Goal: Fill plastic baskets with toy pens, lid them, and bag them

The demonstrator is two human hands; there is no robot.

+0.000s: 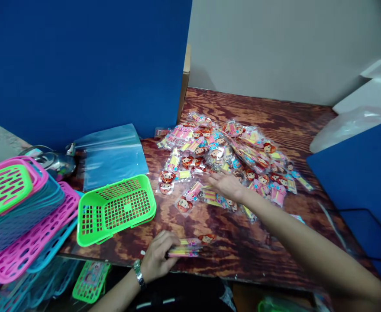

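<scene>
My left hand (160,255), a metal watch on its wrist, is closed on a small stack of clear packets (190,248) near the table's front edge. The packets are printed with a red-haired cartoon girl and contain yellow and pink pieces. My right hand (225,185) reaches over a loose pile of the same packets (206,141), its fingers stretched out. I cannot tell whether its fingertips touch the pile. A single packet (188,197) lies left of my right hand. Beside my left hand stands a green plastic basket (85,225) with a lattice bottom.
Stacked pink, blue and green baskets (41,236) crowd the left side. Clear plastic bags (114,154) lie behind the green basket, near a shiny metal object (59,163). Blue panels (86,65) stand at left and right. Below the table edge is another green basket (91,279) holding packets.
</scene>
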